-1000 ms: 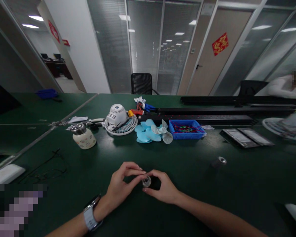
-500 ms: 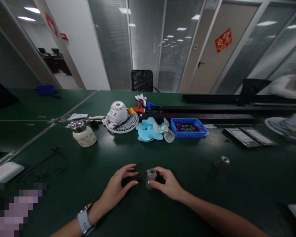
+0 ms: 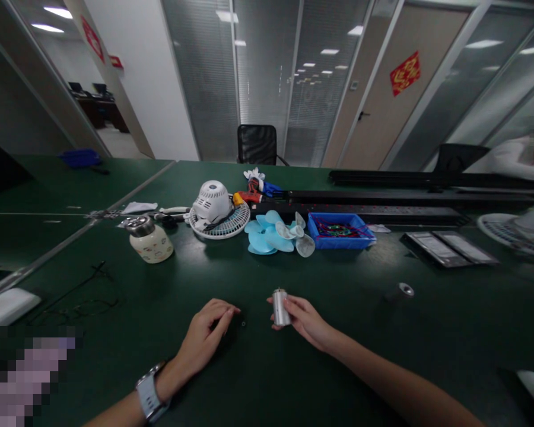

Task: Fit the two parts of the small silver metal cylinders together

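Note:
A small silver cylindrical motor (image 3: 280, 309), a thin pin sticking up from its top, is held in my right hand (image 3: 305, 315). The thumb lies on its near side and the fingers reach behind it. To the left, my left hand (image 3: 207, 329), with a watch on the wrist, is low over the table, fingers bent and drawn together with the thumb; what they hold, if anything, is hidden. Just right of those fingertips a tiny ring (image 3: 243, 324) lies on the green tabletop (image 3: 258, 379). A second metal cylinder (image 3: 404, 291) stands farther right, apart from both hands.
Across the table are a cream jar (image 3: 152, 244), a white fan housing (image 3: 212, 204), blue fan blades (image 3: 269, 234) and a blue tray (image 3: 342, 242) of wires. Long black bars (image 3: 374, 198) lie behind. Glasses (image 3: 89, 305) lie left. Another person (image 3: 518, 157) sits far right.
My right hand has tilted and raised the motor slightly, showing its bright side. My left hand has drawn back a little, its spread fingers now together. The tiny ring has come into view.

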`<state>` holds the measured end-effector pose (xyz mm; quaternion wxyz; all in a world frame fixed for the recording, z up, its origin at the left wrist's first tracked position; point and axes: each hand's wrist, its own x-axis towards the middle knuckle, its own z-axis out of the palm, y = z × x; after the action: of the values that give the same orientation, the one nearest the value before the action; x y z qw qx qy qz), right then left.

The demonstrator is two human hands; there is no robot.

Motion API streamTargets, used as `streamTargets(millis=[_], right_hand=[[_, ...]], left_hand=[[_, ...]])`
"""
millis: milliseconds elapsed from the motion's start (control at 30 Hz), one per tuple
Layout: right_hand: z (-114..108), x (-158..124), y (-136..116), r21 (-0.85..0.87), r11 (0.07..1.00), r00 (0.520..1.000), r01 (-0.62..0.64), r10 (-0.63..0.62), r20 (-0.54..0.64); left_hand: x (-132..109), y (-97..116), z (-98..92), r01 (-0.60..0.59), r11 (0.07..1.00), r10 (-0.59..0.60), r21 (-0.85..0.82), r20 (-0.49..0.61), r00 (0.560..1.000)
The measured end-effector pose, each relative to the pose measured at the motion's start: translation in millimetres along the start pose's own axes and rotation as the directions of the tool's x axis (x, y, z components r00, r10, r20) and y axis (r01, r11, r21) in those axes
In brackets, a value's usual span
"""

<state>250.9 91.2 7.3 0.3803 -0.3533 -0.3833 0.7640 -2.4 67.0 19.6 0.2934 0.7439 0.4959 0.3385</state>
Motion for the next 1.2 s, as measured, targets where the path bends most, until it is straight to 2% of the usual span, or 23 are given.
streamTargets(millis=[200, 333, 433, 600, 700, 967, 1033, 1067, 1133, 1200], right_hand=[[0.8, -2.6, -1.1, -0.204, 0.978, 0.999, 0.039, -0.034, 0.027], [3.2, -4.9, -1.1, -0.281, 0.948, 0.987, 0.147, -0.121, 0.108], [6.9, -6.2, -2.1, -0.326, 0.926, 0.981, 0.188, -0.161, 0.108], [10.5, -8.3, -2.2, -0.349, 0.926, 0.989, 0.146, -0.139, 0.046], [11.7, -10.9, -2.1, -0.439, 0.889, 0.991, 0.129, -0.136, 0.017], [14.7, -16.9, -2.9, -0.57, 0.806, 0.985, 0.162, -0.169, 0.04], [10.8, -21.5, -9.7, -0.656, 0.733, 0.973, 0.181, -0.229, 0.013], [6.9, -25.1, -15.7, -0.721, 0.664, 0.957, 0.198, -0.289, -0.002], [-6.4, -34.6, -32.7, -0.853, 0.472, 0.898, 0.224, -0.439, -0.008], [-27.6, -45.8, -55.2, -0.938, 0.291, 0.833, 0.187, -0.553, -0.005]], left_hand=[[-1.3, -1.6, -1.3, -0.017, 1.0, 0.017, -0.005, 0.004, 1.0], [-2.0, -1.9, -1.5, -0.003, 1.0, 0.003, -0.013, 0.021, 1.0], [-1.1, -0.2, -1.7, -0.015, 1.0, 0.015, -0.002, 0.03, 0.999], [-0.1, 1.0, -0.8, -0.01, 1.0, 0.01, 0.027, 0.007, 1.0], [-0.5, -1.9, 0.7, -0.016, 0.999, 0.015, 0.035, 0.014, 1.0], [-0.2, -3.9, 1.3, -0.038, 0.998, 0.037, 0.048, 0.018, 0.999], [0.0, -2.5, 0.6, -0.034, 0.998, 0.033, 0.055, 0.02, 0.999], [0.1, -1.9, 0.3, -0.031, 0.998, 0.03, 0.057, 0.019, 0.999], [0.2, -1.0, -0.1, -0.029, 0.998, 0.028, 0.056, 0.016, 0.999], [0.2, -0.5, -0.3, -0.025, 0.998, 0.024, 0.052, 0.017, 1.0]])
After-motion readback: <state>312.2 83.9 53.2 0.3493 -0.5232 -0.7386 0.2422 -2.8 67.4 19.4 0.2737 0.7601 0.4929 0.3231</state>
